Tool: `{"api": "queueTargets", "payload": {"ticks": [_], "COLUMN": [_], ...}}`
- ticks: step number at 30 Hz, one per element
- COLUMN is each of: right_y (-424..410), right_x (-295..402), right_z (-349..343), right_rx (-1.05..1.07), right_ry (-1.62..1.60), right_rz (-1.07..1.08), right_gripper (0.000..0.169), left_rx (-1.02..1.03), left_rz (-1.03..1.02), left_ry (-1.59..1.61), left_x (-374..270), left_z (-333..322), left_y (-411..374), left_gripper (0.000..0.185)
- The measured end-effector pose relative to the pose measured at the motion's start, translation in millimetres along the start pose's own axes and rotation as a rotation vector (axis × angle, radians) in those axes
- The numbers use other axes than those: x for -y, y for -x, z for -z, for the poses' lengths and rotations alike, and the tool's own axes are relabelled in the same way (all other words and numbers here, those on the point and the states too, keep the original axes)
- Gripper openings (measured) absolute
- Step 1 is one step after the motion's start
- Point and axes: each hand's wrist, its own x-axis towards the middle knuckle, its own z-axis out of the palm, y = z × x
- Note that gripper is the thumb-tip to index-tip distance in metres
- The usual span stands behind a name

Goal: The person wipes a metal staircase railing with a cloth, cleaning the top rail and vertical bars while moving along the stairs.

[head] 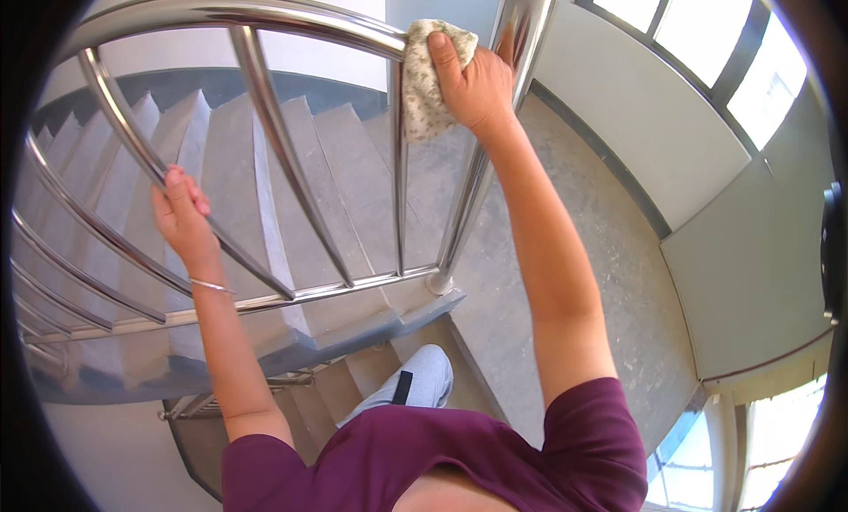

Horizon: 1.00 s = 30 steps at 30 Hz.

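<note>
A pale, spotted cloth point(424, 101) is in my right hand point(483, 88), pressed around the right end of the polished metal handrail point(298, 18). That end lies close to the thick metal newel post point(527, 28), and the cloth hides where the rail finishes. Lower and to the left, my left hand point(182, 210) grips one of the thin metal balusters point(122, 124) partway along its length. A thin bangle point(212, 286) circles my left wrist. The balusters run down to a metal bottom rail point(371, 280).
Behind the railing rise concrete stairs point(225, 154) with a dark skirting. A concrete landing point(583, 181) spreads to the right, below a wall with windows point(702, 28). Under me, more steps point(331, 393) descend beside my bent leg point(424, 376).
</note>
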Motion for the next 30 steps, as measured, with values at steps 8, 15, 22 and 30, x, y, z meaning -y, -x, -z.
{"api": "queueTargets", "payload": {"ticks": [8,15,22,30], "right_y": [2.2,-4.0,-1.1,10.1], "right_x": [1.3,-1.7,-8.5,-41.7], "right_z": [9.9,29.2,37.1,62.6], "right_rx": [0.019,0.28,0.313,0.461], "right_ry": [-0.278,-0.282,-0.304,-0.76], "right_rz": [0.08,0.091,0.173,0.125], "right_gripper": [0.043,0.035,0.054,0.057], "left_rx": [-0.175,-0.258,-0.28,-0.333], "left_rz": [0.024,0.074,0.114,0.205], "left_ry": [-0.114,-0.24,-0.316,-0.387], "left_x": [-10.4,-11.7,-14.8,-35.1], "left_z": [-8.8,-12.1,-14.7,-31.5], "left_y": [9.3,18.7,22.4,23.6], "left_gripper": [0.021,0.023,0.023,0.023]}}
